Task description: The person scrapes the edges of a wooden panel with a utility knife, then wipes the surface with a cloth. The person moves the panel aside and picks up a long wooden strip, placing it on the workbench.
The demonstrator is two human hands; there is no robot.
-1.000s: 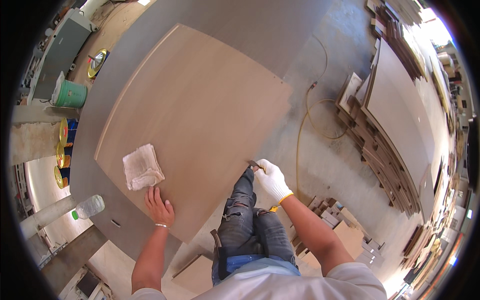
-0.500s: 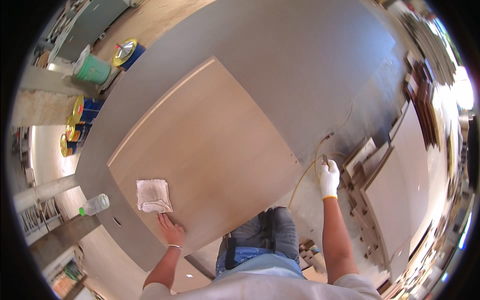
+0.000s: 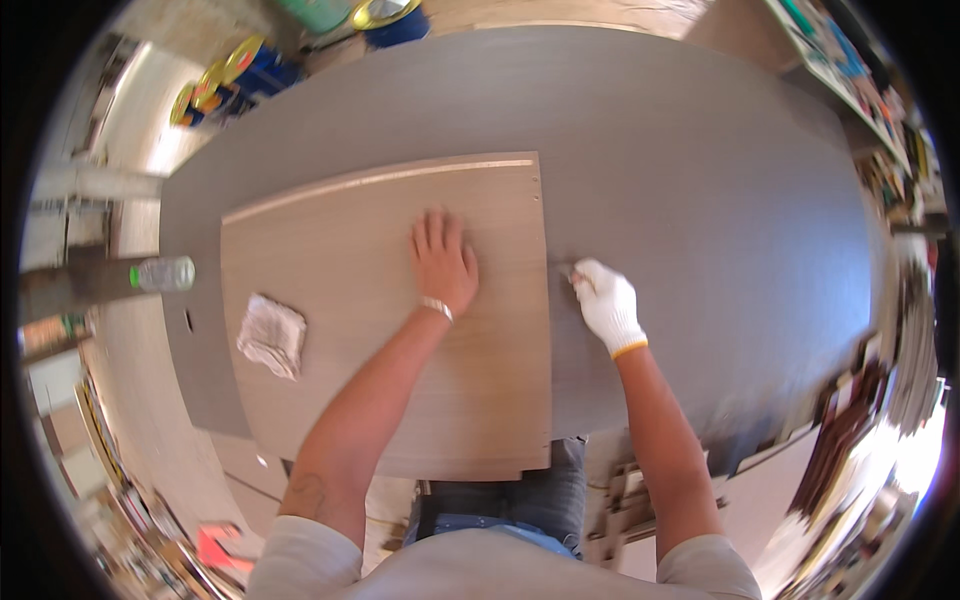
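Note:
A light wood-toned panel (image 3: 350, 250) lies on a large grey table (image 3: 680, 150). My bare left hand (image 3: 443, 262) rests on the panel's upper right part, fingers spread, with a band at the wrist. Just past the panel's right edge, my right hand (image 3: 608, 302) in a white knitted glove is closed on a small flat tool (image 3: 568, 270); its thin tip points toward that edge, and the fingers hide the rest. A folded whitish cloth (image 3: 272, 336) lies on the panel's left side, away from both hands.
A clear plastic bottle with a green cap (image 3: 165, 274) lies at the table's left edge. Blue and yellow cans (image 3: 262, 68) and a green bucket (image 3: 318, 12) stand beyond the far left. Stacked boards (image 3: 850, 425) lie at the right. A pale strip (image 3: 380, 178) runs along the panel's far edge.
My view has turned. My left hand has moved from beside the cloth to the panel's upper right; my right hand has come in from beyond the table to the panel's right edge.

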